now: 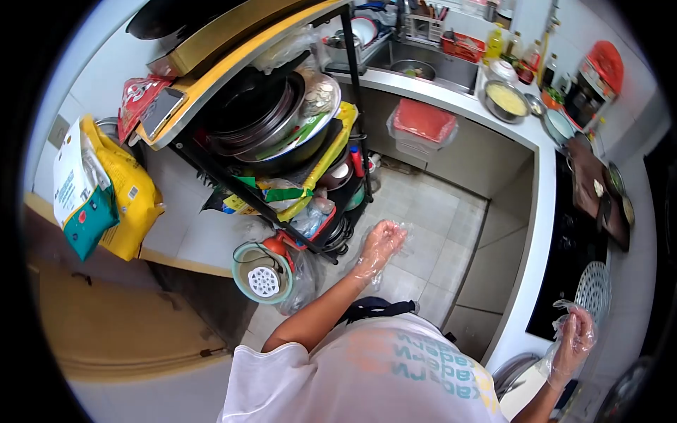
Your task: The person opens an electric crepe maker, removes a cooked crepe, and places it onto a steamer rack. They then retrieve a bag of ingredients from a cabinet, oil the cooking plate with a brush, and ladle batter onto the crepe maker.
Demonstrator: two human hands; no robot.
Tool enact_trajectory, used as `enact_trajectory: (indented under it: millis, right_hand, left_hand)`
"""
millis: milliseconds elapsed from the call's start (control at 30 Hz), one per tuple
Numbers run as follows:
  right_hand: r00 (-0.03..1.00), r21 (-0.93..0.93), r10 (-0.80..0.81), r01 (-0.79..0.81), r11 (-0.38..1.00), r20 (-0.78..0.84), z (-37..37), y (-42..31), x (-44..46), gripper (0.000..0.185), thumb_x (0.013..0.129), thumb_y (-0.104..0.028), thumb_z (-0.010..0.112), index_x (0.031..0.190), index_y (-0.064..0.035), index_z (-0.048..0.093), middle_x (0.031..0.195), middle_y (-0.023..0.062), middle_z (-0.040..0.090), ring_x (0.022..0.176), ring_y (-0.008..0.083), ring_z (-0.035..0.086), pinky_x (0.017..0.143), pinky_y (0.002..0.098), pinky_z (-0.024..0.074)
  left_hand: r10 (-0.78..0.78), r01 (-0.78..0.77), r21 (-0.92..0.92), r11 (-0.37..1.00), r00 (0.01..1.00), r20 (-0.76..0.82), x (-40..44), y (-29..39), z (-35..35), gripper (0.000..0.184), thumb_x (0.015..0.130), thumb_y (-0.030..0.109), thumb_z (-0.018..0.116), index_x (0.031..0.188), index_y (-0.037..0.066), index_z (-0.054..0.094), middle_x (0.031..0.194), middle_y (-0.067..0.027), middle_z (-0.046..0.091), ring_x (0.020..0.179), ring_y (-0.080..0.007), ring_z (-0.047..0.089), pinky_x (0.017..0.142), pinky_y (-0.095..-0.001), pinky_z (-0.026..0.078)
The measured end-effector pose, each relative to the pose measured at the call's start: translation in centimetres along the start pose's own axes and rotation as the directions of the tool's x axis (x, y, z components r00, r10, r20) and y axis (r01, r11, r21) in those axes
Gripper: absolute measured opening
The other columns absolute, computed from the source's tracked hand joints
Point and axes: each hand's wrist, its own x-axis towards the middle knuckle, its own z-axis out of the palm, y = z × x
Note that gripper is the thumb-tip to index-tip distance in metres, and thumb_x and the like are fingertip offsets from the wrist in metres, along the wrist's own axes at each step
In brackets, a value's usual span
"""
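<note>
Thin clear plastic gloves cover both my hands. My left hand point(384, 247) hangs over the tiled floor in front of my body, its fingers loosely bent and apart, with nothing seen in it. Out to the right, my right hand point(575, 335) is raised by the counter's edge, fingers slightly curled and no object visible in them. Nearest to it is a round perforated steamer plate point(593, 290) beside the black stove top point(562, 278). Loose glove film stands out past the fingertips.
A shelf rack point(264, 211) crowded with pans and bags stands left, a phone point(164, 111) on its top. Below sits a green-rimmed bucket point(247, 292). The counter point(493, 109) holds a metal bowl point(506, 101) of yellow food; a knife point(604, 210) lies on a dark cutting board point(591, 176).
</note>
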Motion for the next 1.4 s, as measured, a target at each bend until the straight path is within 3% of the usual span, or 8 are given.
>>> enact_trajectory:
  millis: [367, 733, 900, 933, 1033, 1167, 1267, 1400]
  right_hand:
    - [0.911, -0.039, -0.176, 0.205, 0.978, 0.372, 9.6, -3.7, 12.0, 0.004, 0.078, -0.001, 0.054, 0.08, 0.0003, 0.057, 0.072, 0.0071, 0.055, 0.062, 0.0129, 0.05, 0.057, 0.0226, 0.0395]
    - [0.535, 0.128, -0.492, 0.577, 0.807, 0.686, 27.1, -12.0, 22.2, 0.008, 0.076, -0.01, 0.056, 0.082, -0.0048, 0.059, 0.077, 0.0102, 0.059, 0.068, 0.0238, 0.056, 0.064, 0.0324, 0.0439]
    - [0.302, 0.31, -0.761, 0.78, 0.543, 0.574, 40.0, -15.6, 24.2, 0.018, 0.075, -0.015, 0.058, 0.091, -0.0087, 0.057, 0.082, 0.0096, 0.058, 0.075, 0.0261, 0.055, 0.068, 0.0364, 0.0433]
    - [0.254, 0.357, -0.79, 0.786, 0.505, 0.558, 42.5, -16.0, 24.5, 0.023, 0.076, -0.02, 0.055, 0.095, -0.0081, 0.055, 0.085, 0.0107, 0.057, 0.08, 0.0279, 0.055, 0.072, 0.0394, 0.0423]
    - [0.251, 0.384, -0.769, 0.75, 0.538, 0.588, 50.5, -16.6, 25.3, 0.044, 0.076, -0.027, 0.053, 0.115, -0.0073, 0.046, 0.11, 0.0152, 0.053, 0.104, 0.0294, 0.048, 0.088, 0.0406, 0.0372]
    - [0.213, 0.23, -0.695, 0.843, 0.485, 0.687, 58.2, -17.6, 26.8, 0.051, 0.078, -0.034, 0.053, 0.117, -0.0026, 0.044, 0.111, 0.0191, 0.052, 0.104, 0.0328, 0.049, 0.092, 0.0402, 0.036]
    - [0.128, 0.184, -0.573, 0.872, 0.454, 0.809, 61.0, -19.0, 27.9, 0.05, 0.079, -0.039, 0.051, 0.114, -0.0039, 0.047, 0.109, 0.0192, 0.053, 0.099, 0.0329, 0.053, 0.086, 0.0408, 0.0398]
    - [-0.002, 0.265, -0.535, 0.87, 0.416, 0.845, 61.9, -20.6, 28.1, 0.049, 0.078, -0.044, 0.049, 0.106, -0.0045, 0.054, 0.097, 0.018, 0.059, 0.091, 0.0318, 0.057, 0.08, 0.0421, 0.0436]
  left_hand:
    - [0.232, -0.262, -0.033, 0.965, 0.902, -0.364, 4.3, 9.1, -3.6, 0.02, 0.081, 0.012, 0.058, 0.097, 0.006, 0.047, 0.088, -0.0031, 0.053, 0.071, -0.0106, 0.054, 0.062, -0.022, 0.045]
    - [0.18, -0.438, -0.302, 0.847, 0.771, -0.611, 8.5, 16.0, -9.8, 0.035, 0.087, 0.019, 0.049, 0.116, 0.0, 0.046, 0.105, -0.0091, 0.054, 0.09, -0.0168, 0.053, 0.076, -0.0272, 0.045]
    - [0.225, -0.28, 0.01, 0.96, 0.751, -0.621, 10.2, 17.9, -10.7, 0.032, 0.085, 0.02, 0.052, 0.111, 0.0, 0.05, 0.102, -0.0092, 0.056, 0.087, -0.016, 0.054, 0.076, -0.0271, 0.044]
    - [0.28, -0.143, 0.272, 0.952, 0.768, -0.575, 10.5, 18.3, -10.6, 0.033, 0.084, 0.02, 0.052, 0.11, 0.0, 0.05, 0.101, -0.0104, 0.056, 0.087, -0.0172, 0.054, 0.077, -0.0279, 0.044]
    - [0.5, 0.099, 0.896, 0.433, 0.8, -0.33, 12.0, 18.8, -10.6, 0.038, 0.079, 0.022, 0.055, 0.108, -0.003, 0.05, 0.102, -0.0184, 0.056, 0.092, -0.0273, 0.055, 0.082, -0.034, 0.042]
    - [0.631, 0.24, 0.955, 0.173, 0.718, -0.295, 15.9, 15.9, -11.5, 0.046, 0.078, 0.032, 0.055, 0.108, -0.002, 0.052, 0.103, -0.0246, 0.054, 0.091, -0.0365, 0.054, 0.082, -0.0415, 0.041]
    - [0.408, 0.432, 0.878, 0.206, 0.777, -0.479, 17.6, 16.2, -10.8, 0.046, 0.08, 0.035, 0.052, 0.108, -0.002, 0.053, 0.094, -0.0256, 0.056, 0.087, -0.0375, 0.054, 0.078, -0.0429, 0.041]
    - [0.408, 0.45, 0.873, 0.187, 0.773, -0.485, 19.7, 15.8, -10.7, 0.045, 0.084, 0.038, 0.045, 0.103, -0.001, 0.055, 0.086, -0.0267, 0.057, 0.082, -0.0397, 0.054, 0.075, -0.0451, 0.041]
